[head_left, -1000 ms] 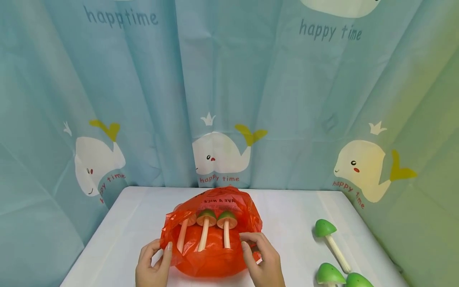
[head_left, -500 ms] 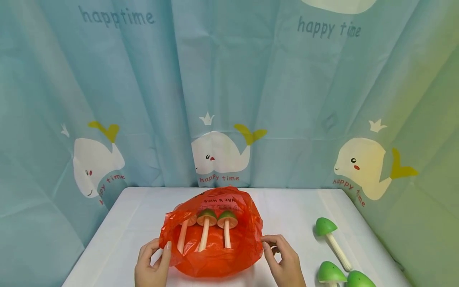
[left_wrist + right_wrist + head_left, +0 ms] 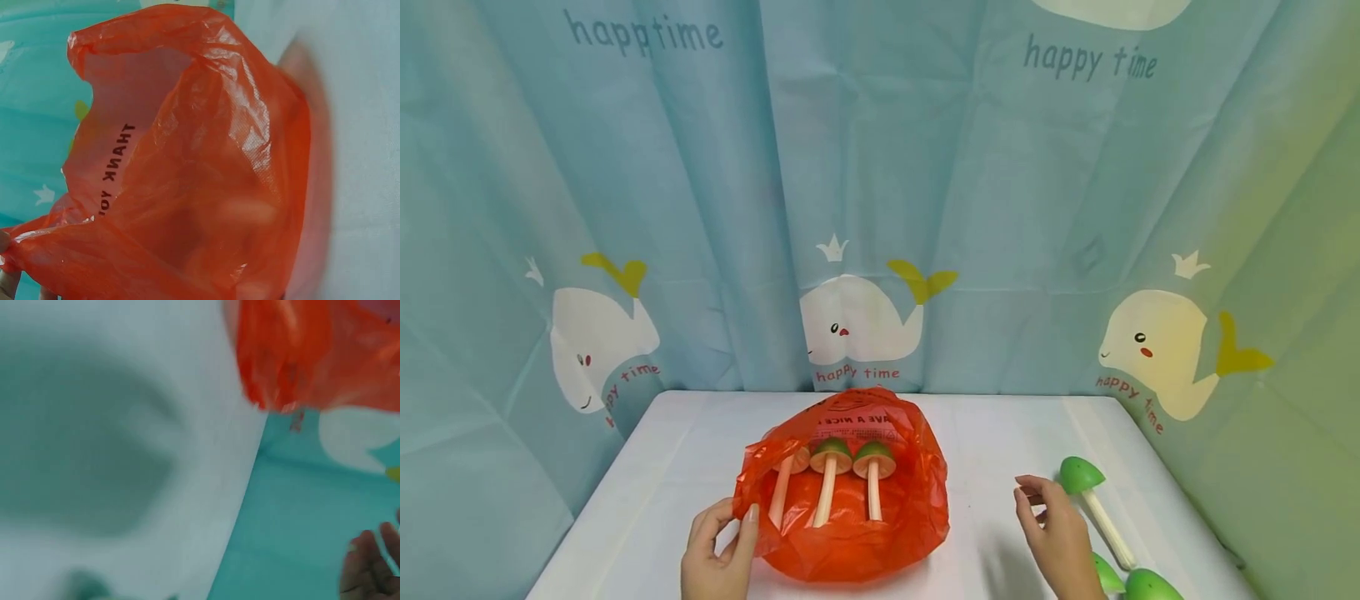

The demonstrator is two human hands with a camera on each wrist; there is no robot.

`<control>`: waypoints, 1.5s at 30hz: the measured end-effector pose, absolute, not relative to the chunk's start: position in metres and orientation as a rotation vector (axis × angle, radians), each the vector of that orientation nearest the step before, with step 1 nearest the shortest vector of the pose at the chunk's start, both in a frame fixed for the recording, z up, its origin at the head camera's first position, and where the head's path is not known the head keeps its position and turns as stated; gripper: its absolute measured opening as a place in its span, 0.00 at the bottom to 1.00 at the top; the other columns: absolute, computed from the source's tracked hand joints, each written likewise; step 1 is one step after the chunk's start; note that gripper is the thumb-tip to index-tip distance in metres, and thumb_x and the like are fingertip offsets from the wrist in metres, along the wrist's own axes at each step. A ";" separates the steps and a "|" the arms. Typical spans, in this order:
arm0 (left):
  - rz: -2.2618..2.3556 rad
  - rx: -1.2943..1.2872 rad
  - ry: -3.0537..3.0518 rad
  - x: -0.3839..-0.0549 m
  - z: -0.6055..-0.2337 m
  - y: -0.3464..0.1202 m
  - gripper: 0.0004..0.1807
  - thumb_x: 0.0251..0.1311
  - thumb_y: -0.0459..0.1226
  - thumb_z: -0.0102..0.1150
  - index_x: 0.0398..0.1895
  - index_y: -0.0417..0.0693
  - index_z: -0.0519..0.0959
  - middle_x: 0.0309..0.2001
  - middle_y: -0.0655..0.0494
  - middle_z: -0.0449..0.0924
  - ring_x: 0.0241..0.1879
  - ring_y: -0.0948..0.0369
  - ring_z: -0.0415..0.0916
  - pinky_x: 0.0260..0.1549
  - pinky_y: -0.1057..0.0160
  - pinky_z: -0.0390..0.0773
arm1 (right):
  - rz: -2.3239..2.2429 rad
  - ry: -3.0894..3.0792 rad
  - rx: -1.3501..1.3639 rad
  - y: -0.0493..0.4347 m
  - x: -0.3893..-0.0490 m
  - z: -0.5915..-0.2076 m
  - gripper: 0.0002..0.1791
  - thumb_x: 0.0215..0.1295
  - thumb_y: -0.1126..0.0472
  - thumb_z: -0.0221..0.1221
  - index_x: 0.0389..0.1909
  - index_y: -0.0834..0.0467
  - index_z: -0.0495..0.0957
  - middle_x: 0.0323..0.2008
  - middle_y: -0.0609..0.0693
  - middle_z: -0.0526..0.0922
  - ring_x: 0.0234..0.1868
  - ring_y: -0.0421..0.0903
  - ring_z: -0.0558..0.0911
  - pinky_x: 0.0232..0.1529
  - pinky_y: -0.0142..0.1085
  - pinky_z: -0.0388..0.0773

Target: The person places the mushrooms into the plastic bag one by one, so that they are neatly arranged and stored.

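Note:
A red plastic bag (image 3: 850,554) lies on the table with its mouth held wide. My left hand (image 3: 718,550) pinches the left edge of that mouth; in the left wrist view only fingertips (image 3: 7,281) show at the bag's corner. Inside the bag are three toy mushrooms with green caps and pale stems, the middle mushroom (image 3: 827,487) lying between the other two. My right hand (image 3: 1056,533) is apart from the bag, above the table, fingers loosely bent and holding nothing. Just right of it lies a green-capped mushroom (image 3: 1101,517).
Two more green-capped mushrooms are at the lower right: one (image 3: 1107,575) partly hidden by the right hand, another mushroom (image 3: 1152,586) cut off by the frame. The white table (image 3: 625,517) ends at a blue whale-print curtain (image 3: 715,208).
My right hand has let go of the bag's right side and moved right, towards the loose mushrooms. The left hand has stayed at the bag's left edge.

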State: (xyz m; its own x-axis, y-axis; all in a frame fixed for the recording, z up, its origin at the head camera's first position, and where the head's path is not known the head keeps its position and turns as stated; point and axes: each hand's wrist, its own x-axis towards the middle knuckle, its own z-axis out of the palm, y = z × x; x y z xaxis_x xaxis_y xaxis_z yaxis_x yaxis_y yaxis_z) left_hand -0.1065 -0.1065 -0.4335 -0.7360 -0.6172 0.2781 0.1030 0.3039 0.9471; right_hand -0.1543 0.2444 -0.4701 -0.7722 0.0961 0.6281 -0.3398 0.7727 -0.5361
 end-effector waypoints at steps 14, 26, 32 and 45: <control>-1.453 0.447 -1.904 -0.105 -0.436 -0.107 0.04 0.49 0.28 0.59 0.27 0.35 0.75 0.33 0.56 0.69 0.34 0.70 0.67 0.22 0.76 0.74 | 0.544 -2.591 -0.074 0.303 -0.153 -0.475 0.18 0.46 0.64 0.62 0.35 0.73 0.72 0.26 0.59 0.74 0.27 0.57 0.73 0.27 0.49 0.70; -1.463 0.491 -1.939 -0.104 -0.438 -0.109 0.06 0.50 0.31 0.59 0.29 0.34 0.75 0.35 0.54 0.70 0.34 0.70 0.67 0.24 0.65 0.78 | 0.569 -2.974 -0.184 0.361 -0.162 -0.476 0.26 0.52 0.57 0.57 0.40 0.77 0.68 0.32 0.67 0.72 0.35 0.65 0.72 0.32 0.52 0.69; -1.501 0.502 -1.958 -0.104 -0.437 -0.110 0.08 0.51 0.32 0.58 0.32 0.34 0.75 0.37 0.53 0.69 0.36 0.65 0.67 0.26 0.66 0.77 | 0.502 -3.136 -0.145 0.380 -0.173 -0.475 0.30 0.51 0.50 0.59 0.36 0.77 0.69 0.28 0.65 0.73 0.32 0.63 0.73 0.30 0.51 0.70; -1.468 0.466 -1.914 -0.105 -0.436 -0.109 0.05 0.49 0.30 0.59 0.28 0.35 0.75 0.34 0.54 0.70 0.34 0.67 0.67 0.23 0.70 0.76 | 0.739 -3.312 -0.102 0.383 -0.188 -0.473 0.13 0.49 0.60 0.59 0.23 0.65 0.67 0.18 0.49 0.68 0.21 0.45 0.68 0.21 0.37 0.67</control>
